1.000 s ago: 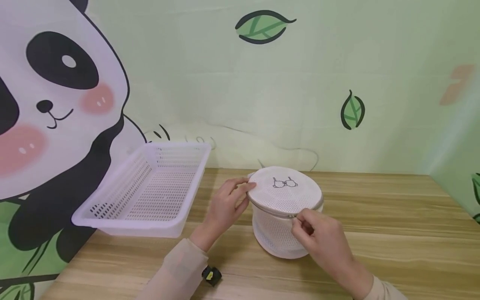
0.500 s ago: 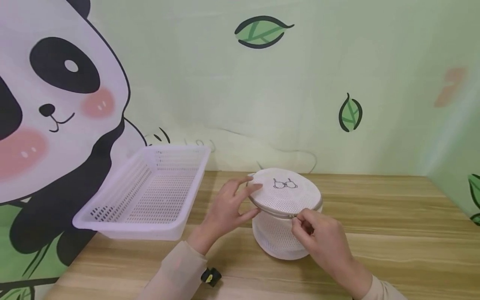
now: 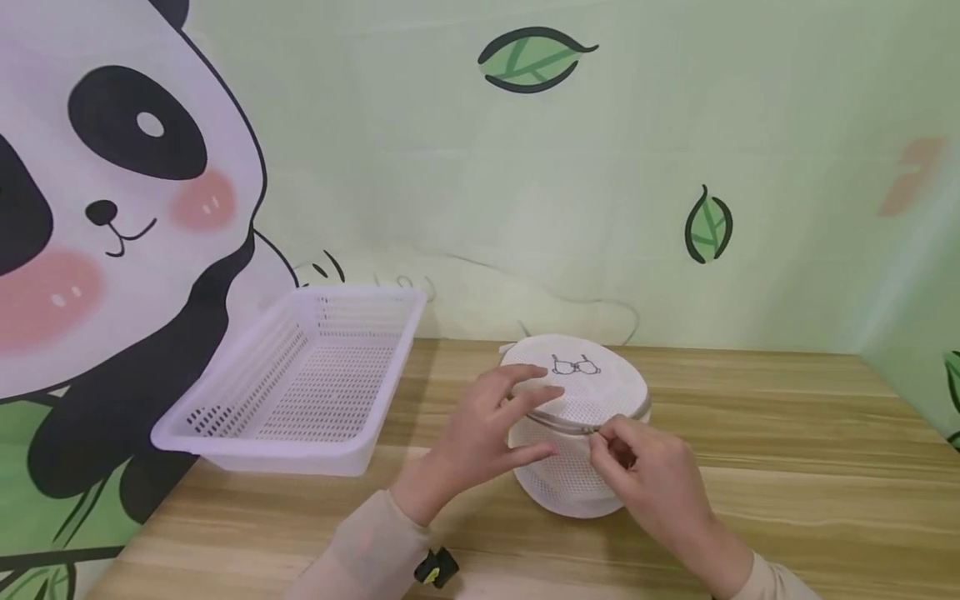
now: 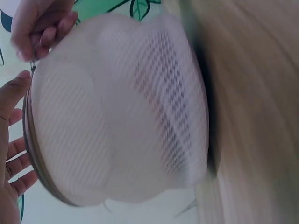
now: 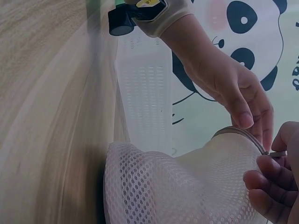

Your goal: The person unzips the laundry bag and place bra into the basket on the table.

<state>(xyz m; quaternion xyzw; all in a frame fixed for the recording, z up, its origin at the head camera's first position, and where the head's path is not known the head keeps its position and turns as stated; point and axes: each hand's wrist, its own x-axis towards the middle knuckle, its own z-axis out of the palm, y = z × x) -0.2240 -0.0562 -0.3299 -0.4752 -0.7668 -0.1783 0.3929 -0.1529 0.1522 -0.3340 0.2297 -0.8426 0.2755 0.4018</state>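
A white cylindrical mesh laundry bag (image 3: 562, 483) stands upright on the table, a bra drawing (image 3: 576, 367) on its round lid. A grey-brown zipper (image 4: 44, 179) runs round the lid's rim. At the front of that rim my right hand (image 3: 656, 479) pinches the zipper pull (image 5: 278, 153) between thumb and forefinger. My left hand (image 3: 480, 429) is spread at the lid's left front, fingertips over the lid and thumb lower before the mesh side. Whether those fingers touch the bag I cannot tell. The lid's far edge is hidden in the wrist views.
Left of the bag stands a white perforated plastic basket (image 3: 360, 454). A black wrist camera (image 3: 437, 567) shows beside the left sleeve. Behind the wooden table (image 3: 787, 500) hangs a pale green backdrop (image 3: 420, 167) with a panda and leaves.
My left hand has slid rightward from the lid's left edge toward its front, its fingers spreading apart. The right hand stays on the zipper pull at the front rim.
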